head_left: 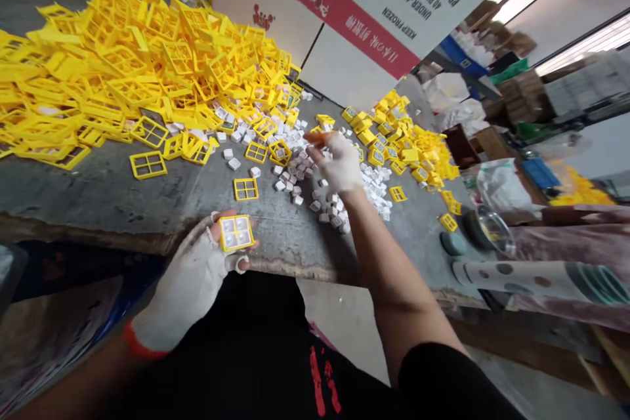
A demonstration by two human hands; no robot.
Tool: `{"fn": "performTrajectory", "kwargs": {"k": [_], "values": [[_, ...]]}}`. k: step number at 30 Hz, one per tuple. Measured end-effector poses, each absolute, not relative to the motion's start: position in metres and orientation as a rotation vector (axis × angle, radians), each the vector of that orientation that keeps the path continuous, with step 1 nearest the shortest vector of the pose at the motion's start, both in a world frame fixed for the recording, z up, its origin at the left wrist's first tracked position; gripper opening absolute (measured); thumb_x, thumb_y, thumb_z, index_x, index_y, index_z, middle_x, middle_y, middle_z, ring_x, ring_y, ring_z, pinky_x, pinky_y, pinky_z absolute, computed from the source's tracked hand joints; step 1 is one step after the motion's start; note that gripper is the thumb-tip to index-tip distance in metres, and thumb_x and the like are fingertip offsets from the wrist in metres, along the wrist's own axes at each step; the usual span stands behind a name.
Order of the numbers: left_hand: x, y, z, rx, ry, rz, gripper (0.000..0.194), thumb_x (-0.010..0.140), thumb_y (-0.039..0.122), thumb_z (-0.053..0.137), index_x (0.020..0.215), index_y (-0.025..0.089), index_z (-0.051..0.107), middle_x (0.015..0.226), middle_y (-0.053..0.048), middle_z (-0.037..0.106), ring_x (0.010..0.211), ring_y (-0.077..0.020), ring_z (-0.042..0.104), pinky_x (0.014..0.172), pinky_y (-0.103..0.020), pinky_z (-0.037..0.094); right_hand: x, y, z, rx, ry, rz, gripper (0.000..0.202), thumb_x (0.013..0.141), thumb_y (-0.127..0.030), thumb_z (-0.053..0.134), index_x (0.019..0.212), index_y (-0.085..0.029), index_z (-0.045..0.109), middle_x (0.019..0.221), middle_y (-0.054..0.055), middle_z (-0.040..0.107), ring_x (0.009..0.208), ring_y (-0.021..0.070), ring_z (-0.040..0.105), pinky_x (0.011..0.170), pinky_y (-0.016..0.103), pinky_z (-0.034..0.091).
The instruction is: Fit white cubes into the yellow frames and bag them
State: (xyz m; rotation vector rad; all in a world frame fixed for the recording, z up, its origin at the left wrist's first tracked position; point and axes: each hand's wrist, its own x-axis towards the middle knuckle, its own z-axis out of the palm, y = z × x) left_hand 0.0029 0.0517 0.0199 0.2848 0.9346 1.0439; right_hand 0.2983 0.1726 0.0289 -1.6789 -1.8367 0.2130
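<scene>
White pieces (pixel 336 205) lie below the nearer right hand (pixel 340 164), fingers half-curled, can't tell if gripping; left hand (pixel 194 279) holds yellow frame (pixel 237 233) well left of the pieces.

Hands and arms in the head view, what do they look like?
The left hand and right hand wear white fingerless gloves; the left one ends in an orange cuff. A black sleeve ends near the right elbow, leaving that forearm bare.

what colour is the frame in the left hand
The frame is yellow; it shows best in the head view.
</scene>
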Motion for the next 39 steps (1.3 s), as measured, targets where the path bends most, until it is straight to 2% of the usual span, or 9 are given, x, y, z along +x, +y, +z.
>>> {"fn": "performTrajectory", "kwargs": {"k": [5,9,14,18,23,28,31,34,39], "values": [[0.002,0.049,0.021,0.296,0.956,1.025,0.047,0.066,0.044,0.111,0.099,0.021,0.085,0.091,-0.008,0.085,0.077,-0.0276,0.080,0.054,-0.030,0.063,0.312,0.310,0.011,-1.913,-1.773,0.296,0.051,0.083,-0.024,0.096,0.130,-0.016,0.079,0.115,0.008,0.080,0.112,0.0289,0.074,0.115,0.056,0.060],[0.003,0.048,0.022,0.284,0.958,1.019,0.048,0.065,0.045,0.111,0.098,0.023,0.083,0.093,-0.007,0.086,0.078,-0.0277,0.081,0.055,-0.030,0.062,0.311,0.332,0.011,-1.913,-1.697,0.512,0.054,0.081,-0.035,0.100,0.127,-0.019,0.076,0.101,0.002,0.079,0.101,0.0236,0.076,0.105,0.046,0.066],[0.005,0.048,0.019,0.349,0.915,1.022,0.043,0.070,0.041,0.107,0.098,0.023,0.080,0.096,-0.005,0.084,0.079,-0.0273,0.081,0.056,-0.030,0.062,0.326,0.221,0.028,-1.547,-1.688,0.604,0.075,0.081,-0.053,0.095,0.145,-0.025,0.068,0.142,0.009,0.078,0.115,0.0251,0.075,0.106,0.045,0.065],[0.009,0.041,0.012,0.453,0.899,1.009,0.034,0.080,0.038,0.099,0.103,0.022,0.079,0.101,-0.006,0.082,0.083,-0.0256,0.079,0.058,-0.030,0.062,0.314,0.084,0.015,-1.450,-1.867,0.804,0.073,0.085,-0.071,0.088,0.140,-0.025,0.072,0.124,0.008,0.082,0.107,0.0276,0.077,0.097,0.047,0.065],[0.018,0.019,0.008,0.481,0.902,0.902,0.023,0.092,0.034,0.088,0.108,0.020,0.077,0.102,-0.008,0.081,0.082,-0.0255,0.077,0.057,-0.029,0.060,0.288,-0.015,-0.021,-1.911,-1.862,0.379,0.078,0.087,-0.090,0.077,0.124,-0.022,0.074,0.114,0.016,0.081,0.107,0.0368,0.076,0.100,0.053,0.060],[0.024,0.002,0.012,0.522,0.949,0.861,0.019,0.100,0.034,0.079,0.111,0.019,0.077,0.105,-0.009,0.080,0.082,-0.0263,0.078,0.059,-0.030,0.057,0.300,-0.036,-0.005,-1.719,-1.780,0.531,0.068,0.101,-0.071,0.075,0.152,-0.027,0.066,0.093,0.003,0.080,0.082,0.0252,0.073,0.087,0.044,0.062],[0.024,-0.004,0.011,0.520,0.946,0.838,0.026,0.099,0.039,0.079,0.116,0.019,0.078,0.108,-0.013,0.080,0.077,-0.0268,0.077,0.055,-0.029,0.051,0.317,-0.015,0.017,-1.619,-1.969,0.363,0.050,0.104,-0.038,0.071,0.153,-0.029,0.070,0.125,0.009,0.085,0.109,0.0298,0.077,0.102,0.052,0.062],[0.025,-0.008,0.009,0.518,0.925,0.811,0.031,0.101,0.043,0.076,0.119,0.018,0.078,0.108,-0.014,0.080,0.075,-0.0258,0.076,0.054,-0.029,0.050,0.321,0.018,0.026,-1.567,-2.408,0.360,0.060,0.093,-0.022,0.078,0.152,-0.029,0.074,0.161,0.012,0.072,0.140,0.0403,0.069,0.117,0.066,0.054],[0.026,-0.013,0.011,0.485,0.880,0.809,0.032,0.103,0.037,0.075,0.131,0.019,0.077,0.112,-0.013,0.082,0.078,-0.0250,0.078,0.058,-0.029,0.054,0.298,0.026,0.030,-1.403,-2.458,0.472,0.060,0.093,-0.043,0.090,0.149,-0.027,0.077,0.145,0.015,0.080,0.131,0.0420,0.074,0.113,0.066,0.059]]}}
